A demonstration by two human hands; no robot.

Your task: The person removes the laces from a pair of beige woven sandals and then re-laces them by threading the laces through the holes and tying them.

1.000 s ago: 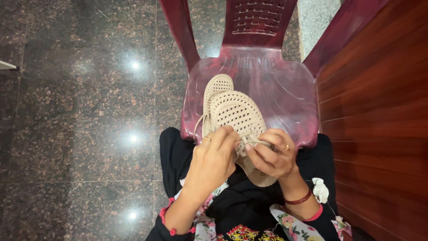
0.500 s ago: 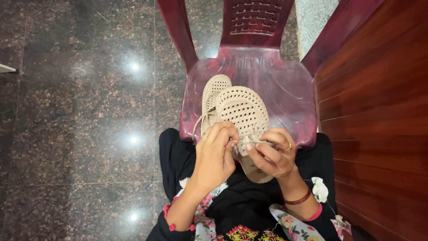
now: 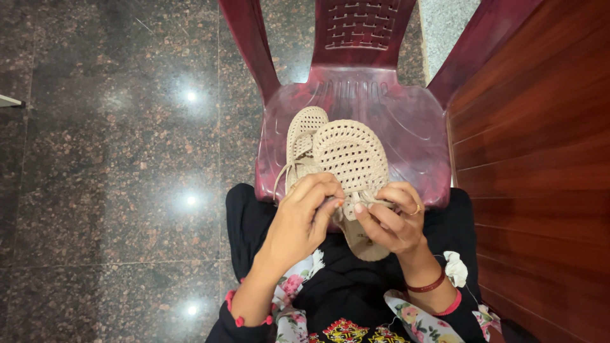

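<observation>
Left hand (image 3: 304, 219) shifted rightward; both grips pinch lace (image 3: 348, 204) on beige mesh shoe (image 3: 349, 155) (right hand (image 3: 389, 219)).

Black floral sleeves w/ pink cuffs, maroon bangle (image 3: 426, 284), prob. gold rings.

Bright, even light from overhead; ceiling lamps glare as white spots on the polished granite floor (image 3: 114, 190). Sharp focus, soft shadows.

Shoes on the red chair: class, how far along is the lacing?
Done: hard to tell; the hands hide any finished knot. In hand: the left hand and right hand pinch the lace of the front shoe. Left: the back shoe, its lace hanging loose.
</observation>
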